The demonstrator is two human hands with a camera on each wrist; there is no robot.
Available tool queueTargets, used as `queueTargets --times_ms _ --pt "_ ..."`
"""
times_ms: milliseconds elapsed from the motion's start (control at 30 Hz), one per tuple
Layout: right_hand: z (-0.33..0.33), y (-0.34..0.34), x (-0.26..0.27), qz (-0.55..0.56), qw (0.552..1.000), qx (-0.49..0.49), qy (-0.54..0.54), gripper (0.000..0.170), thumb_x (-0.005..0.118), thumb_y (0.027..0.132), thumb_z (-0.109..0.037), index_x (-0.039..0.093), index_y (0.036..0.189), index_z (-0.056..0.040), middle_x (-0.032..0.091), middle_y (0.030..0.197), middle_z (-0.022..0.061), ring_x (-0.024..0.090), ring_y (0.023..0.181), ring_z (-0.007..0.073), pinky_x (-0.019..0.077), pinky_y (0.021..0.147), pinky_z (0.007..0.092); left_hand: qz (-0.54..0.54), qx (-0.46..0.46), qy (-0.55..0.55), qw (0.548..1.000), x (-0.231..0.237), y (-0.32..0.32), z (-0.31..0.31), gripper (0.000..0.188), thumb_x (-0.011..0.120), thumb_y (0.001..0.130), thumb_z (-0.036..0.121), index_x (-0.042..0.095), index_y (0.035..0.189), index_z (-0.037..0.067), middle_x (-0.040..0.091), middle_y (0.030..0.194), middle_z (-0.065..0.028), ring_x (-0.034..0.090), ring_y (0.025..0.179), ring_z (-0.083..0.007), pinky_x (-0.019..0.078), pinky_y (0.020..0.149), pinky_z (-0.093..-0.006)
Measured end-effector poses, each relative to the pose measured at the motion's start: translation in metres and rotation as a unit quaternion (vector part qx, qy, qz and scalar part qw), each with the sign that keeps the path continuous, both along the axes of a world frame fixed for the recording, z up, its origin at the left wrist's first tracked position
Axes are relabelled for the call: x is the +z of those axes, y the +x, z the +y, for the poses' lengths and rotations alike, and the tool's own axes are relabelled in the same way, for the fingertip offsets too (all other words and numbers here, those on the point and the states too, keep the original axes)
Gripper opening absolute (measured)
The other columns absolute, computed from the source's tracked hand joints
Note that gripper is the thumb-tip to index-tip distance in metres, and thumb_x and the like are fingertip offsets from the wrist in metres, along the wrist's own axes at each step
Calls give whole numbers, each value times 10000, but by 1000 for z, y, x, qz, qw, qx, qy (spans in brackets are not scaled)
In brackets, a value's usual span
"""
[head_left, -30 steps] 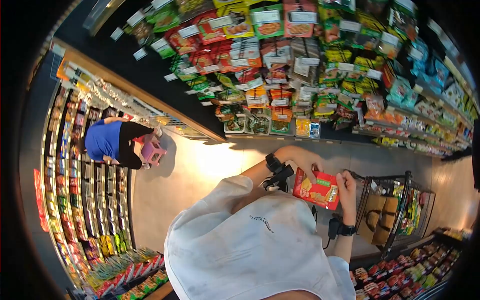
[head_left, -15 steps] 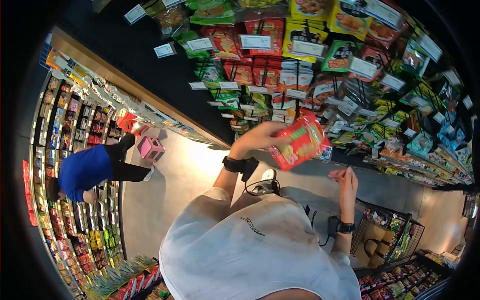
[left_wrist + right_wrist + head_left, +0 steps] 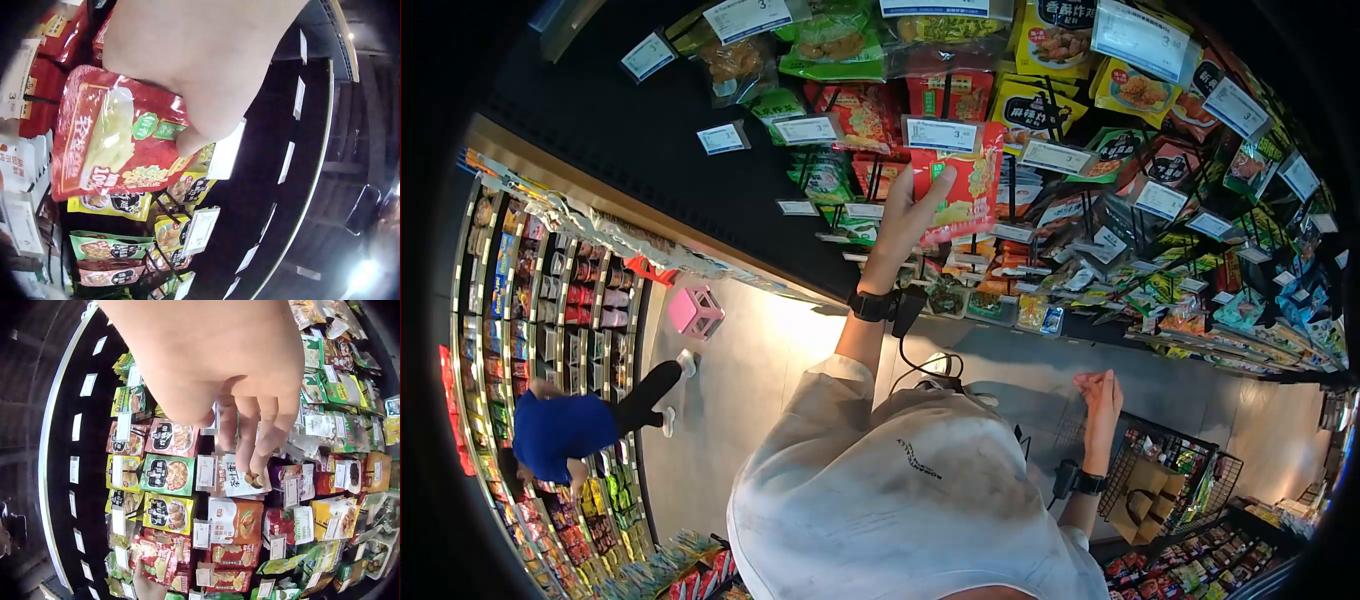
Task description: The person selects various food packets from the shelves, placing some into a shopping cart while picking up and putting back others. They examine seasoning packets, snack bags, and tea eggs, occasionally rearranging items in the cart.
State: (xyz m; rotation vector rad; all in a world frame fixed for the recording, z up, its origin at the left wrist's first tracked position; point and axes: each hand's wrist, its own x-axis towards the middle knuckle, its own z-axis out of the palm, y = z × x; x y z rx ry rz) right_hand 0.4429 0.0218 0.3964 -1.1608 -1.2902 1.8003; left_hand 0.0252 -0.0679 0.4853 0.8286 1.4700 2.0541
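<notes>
The person's left hand (image 3: 910, 212) gripped a red packet (image 3: 970, 195) by one edge, the fingers closed narrowly behind it and the thumb laid across the printed front. From that hand the packet lay toward two o'clock, in front of a rack of hanging goods. A white price tag (image 3: 940, 134) overlapped its upper part toward eleven o'clock; whether the packet touched a hook could not be told. Other red packets (image 3: 855, 115) hung at ten o'clock from it, green packets (image 3: 820, 178) at nine, and yellow packets (image 3: 1032, 112) between one and two. The right hand (image 3: 1103, 395) was in the air at five o'clock from the held packet, well apart from it, holding nothing, its fingers loosely bent with narrow gaps between them. At five o'clock from this hand stood a wire shopping cart (image 3: 1226, 475) with a brown bag (image 3: 1157, 483) in it. A black strap (image 3: 872, 306) circled the left wrist, and a second strap (image 3: 1088, 483) the right. In the head view, a pink stool (image 3: 697, 312) stood at nine o'clock, and another person (image 3: 565, 435) in a blue top leaned by stocked shelves at eight.
</notes>
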Motion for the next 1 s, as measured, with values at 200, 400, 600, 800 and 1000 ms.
queueTargets --times_ms 200,400,600,800,1000 --pt "-5 2 2 -10 1000 -1 -7 345 451 1071 -333 563 949 -30 666 927 122 653 885 189 480 812 312 -32 57 81 995 -3 -11 9 245 636 993 201 625 1141 7 689 1065 -22 619 910 -51 509 804 -253" --pt "-8 0 7 -1 999 -43 -16 366 447 1072 -315 592 936 -8 685 907 132 659 861 199 485 815 311 -16 67 76 995 -10 -22 17 222 627 983 152 629 1138 -7 694 1045 -27 623 902 -56 501 787 -244" --pt "-9 2 5 -6 999 -44 -10 354 447 1072 -315 577 926 -20 684 911 125 660 870 196 484 824 317 -30 70 94 993 -16 -38 30 221 612 950 76 623 1153 -10 688 1053 -40 621 922 -78 494 815 -254" --pt "-12 2 5 -6 999 -36 -8 335 449 1071 -309 575 929 -32 678 925 117 653 873 192 477 832 322 -21 123 91 988 -7 -45 47 150 647 949 100 624 1069 13 655 977 -9 594 884 -54 482 762 -233" --pt "-14 16 -7 -9 999 -31 -7 307 471 1063 -299 582 988 -22 670 934 106 666 932 200 512 869 339 136 265 61 952 -74 -84 63 432 678 895 25 490 1285 33 565 1171 -47 552 1037 -156 482 896 -303"
